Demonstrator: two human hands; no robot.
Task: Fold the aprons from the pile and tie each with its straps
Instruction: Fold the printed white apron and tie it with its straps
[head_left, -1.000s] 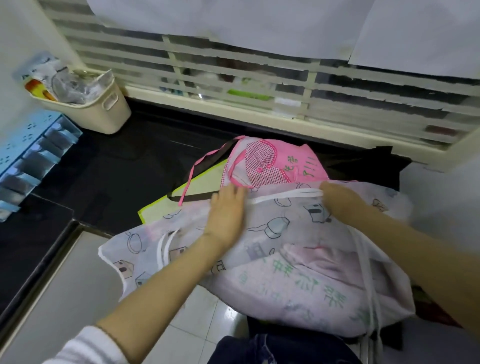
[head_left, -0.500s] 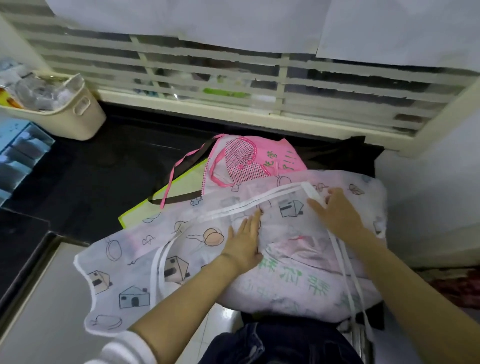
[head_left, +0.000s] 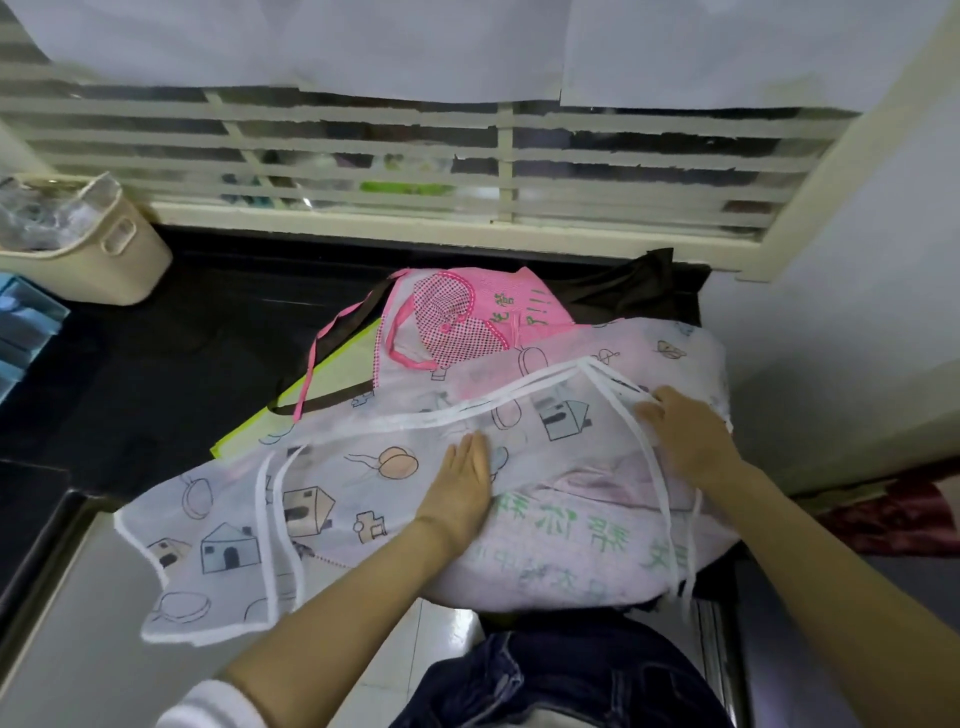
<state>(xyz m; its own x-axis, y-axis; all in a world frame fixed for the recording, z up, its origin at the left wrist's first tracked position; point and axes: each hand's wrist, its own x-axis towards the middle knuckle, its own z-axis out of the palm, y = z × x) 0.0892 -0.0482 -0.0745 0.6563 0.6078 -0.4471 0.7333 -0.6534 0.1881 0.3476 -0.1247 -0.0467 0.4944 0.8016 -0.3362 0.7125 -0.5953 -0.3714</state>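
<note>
Leftmost, a cream basket (head_left: 104, 260) stands on the black counter (head_left: 171, 353), well apart from the pile. Next, the sheer white apron (head_left: 311, 499), printed with houses and balloons, is spread over the heap, and its left corner hangs past the counter's edge. A yellow-green apron (head_left: 322, 405) with a dark band peeks out from under it. The left hand (head_left: 462, 483) lies flat on the white apron near its middle, palm down and fingers straight and together, pressing the cloth without gripping it. Behind that hand, a pink apron (head_left: 519, 317) with a checked patch shows above the white one. Further right, the right hand (head_left: 685, 436) also rests palm down on the white apron, its fingers (head_left: 655, 406) stretched out and touching the white trim. Thin white straps (head_left: 670, 525) run from under that hand towards the person. A dark cloth (head_left: 634, 286) lies bunched at the back right of the pile, against the window frame.
</note>
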